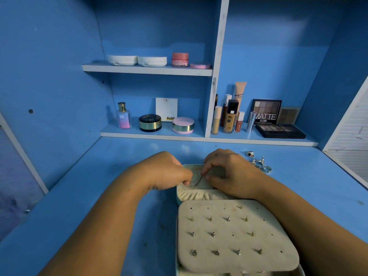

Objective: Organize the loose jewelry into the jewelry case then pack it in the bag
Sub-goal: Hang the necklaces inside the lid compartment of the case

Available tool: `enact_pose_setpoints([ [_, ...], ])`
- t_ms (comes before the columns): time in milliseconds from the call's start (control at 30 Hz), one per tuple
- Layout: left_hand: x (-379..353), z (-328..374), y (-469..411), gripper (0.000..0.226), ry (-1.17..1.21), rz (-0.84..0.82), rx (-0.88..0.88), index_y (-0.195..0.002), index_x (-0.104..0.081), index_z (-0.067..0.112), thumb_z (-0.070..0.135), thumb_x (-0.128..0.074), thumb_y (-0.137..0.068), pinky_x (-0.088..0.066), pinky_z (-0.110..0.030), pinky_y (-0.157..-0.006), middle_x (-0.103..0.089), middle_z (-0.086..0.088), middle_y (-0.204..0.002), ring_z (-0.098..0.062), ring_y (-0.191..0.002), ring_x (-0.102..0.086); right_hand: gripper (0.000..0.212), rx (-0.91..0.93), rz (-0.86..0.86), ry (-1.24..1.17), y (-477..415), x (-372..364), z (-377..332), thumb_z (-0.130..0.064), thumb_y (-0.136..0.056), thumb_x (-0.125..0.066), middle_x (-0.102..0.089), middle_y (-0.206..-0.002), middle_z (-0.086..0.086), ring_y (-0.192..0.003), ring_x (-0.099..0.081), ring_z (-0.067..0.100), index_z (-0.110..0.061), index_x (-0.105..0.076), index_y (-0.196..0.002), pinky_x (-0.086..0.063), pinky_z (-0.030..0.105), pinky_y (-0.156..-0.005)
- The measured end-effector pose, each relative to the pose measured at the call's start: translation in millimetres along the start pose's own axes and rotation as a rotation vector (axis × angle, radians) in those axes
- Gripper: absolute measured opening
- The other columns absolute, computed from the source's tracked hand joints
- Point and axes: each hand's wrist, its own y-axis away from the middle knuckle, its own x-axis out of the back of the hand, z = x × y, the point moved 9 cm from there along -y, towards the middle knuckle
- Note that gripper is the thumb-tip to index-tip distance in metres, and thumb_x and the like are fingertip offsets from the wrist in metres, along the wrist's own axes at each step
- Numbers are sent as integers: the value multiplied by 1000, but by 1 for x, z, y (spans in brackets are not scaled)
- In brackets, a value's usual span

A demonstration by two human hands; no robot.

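Both hands meet over open jewelry case (177, 200), forearms angled in: L hand (169, 172) & R hand (229, 172), fingers curled, pinching thin chain (196, 180) above its gathered pocket (199, 194). Loose rings (258, 162) on surface (99, 196), R of case.

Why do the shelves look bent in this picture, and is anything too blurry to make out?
Head view: the wide-angle lens bows straight lines, so the shelf divider leans and the desk edges splay outward; the light is even and blue-tinged, with faint glare patches on the desk; the thin chain pinched between the left hand and right hand is soft and hard to trace.
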Motion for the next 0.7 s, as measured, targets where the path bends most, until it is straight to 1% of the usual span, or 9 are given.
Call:
enact_pose_setpoints([
  [67, -2, 2, 2, 32, -12, -22, -5, -74, -68, 19, 42, -64, -52, -38, -32, -70, -50, -1, -74, -18, -72, -45, 15, -11, -14, 0, 1, -2, 1, -25, -81, -65, -54, -106, -15, -105, -49, 5, -35, -71, -91, -42, 36, -95],
  [200, -4, 9, 5, 28, 27, -46, -54, -64, -67, 18, 44, -66, -55, -38, -30, -68, -51, 2, -67, -17, -69, -46, 15, 6, -82, 10, 2, -7, -5, -31, -82, -65, -50, -118, -14, -115, -42, 7, -38, -71, -94, -37, 43, -99],
  [267, -3, 12, 5, 27, 74, -39, -97, -71, -73, 18, 43, -72, -64, -41, -28, -71, -56, 4, -69, -15, -71, -50, 13, 3, -123, 13, 4, -9, -8, -34, -83, -65, -48, -122, -16, -118, -38, 6, -40, -71, -92, -35, 44, -101],
  [333, -2, 15, 4, 18, 118, -29, -134, -76, -75, 22, 40, -74, -76, -45, -28, -76, -60, 7, -71, -12, -74, -54, 12, -16, -131, -23, 5, -8, -9, -38, -81, -66, -46, -123, -19, -120, -36, 4, -42, -69, -92, -33, 44, -103],
  [433, 0, 18, 5, 15, 152, -15, -168, -79, -76, 26, 39, -71, -83, -48, -27, -82, -66, 9, -77, -9, -80, -58, 19, -50, -144, -145, 8, -5, -11, -36, -81, -70, -47, -125, -22, -122, -35, 0, -42, -65, -99, -31, 34, -105],
  [500, 1, 20, 7, 15, 161, -10, -188, -82, -76, 26, 39, -69, -85, -48, -26, -82, -68, 8, -81, -8, -84, -60, 23, -38, -134, -184, 9, -4, -14, -34, -82, -70, -52, -121, -20, -118, -41, 0, -37, -64, -104, -35, 27, -101],
  [533, 1, 21, 8, 16, 160, -12, -198, -83, -76, 26, 39, -68, -85, -48, -26, -81, -69, 7, -83, -8, -84, -60, 24, -38, -103, -198, 9, -2, -15, -32, -82, -71, -55, -117, -17, -112, -46, 1, -35, -63, -104, -39, 27, -96],
  [633, 0, 23, 10, 16, 152, -26, -224, -82, -75, 26, 39, -67, -86, -47, -26, -77, -68, 9, -78, -7, -79, -59, 26, -61, -23, -274, 8, 3, -13, -29, -82, -72, -61, -106, -9, -97, -57, 10, -30, -57, -103, -49, 35, -86],
  [700, 0, 24, 10, 16, 151, -28, -235, -83, -76, 27, 40, -67, -86, -50, -28, -84, -70, 11, -82, -7, -85, -62, 24, -9, -67, -283, 8, -1, -17, -26, -85, -70, -62, -107, -11, -98, -58, 7, -30, -60, -106, -48, 27, -86],
])
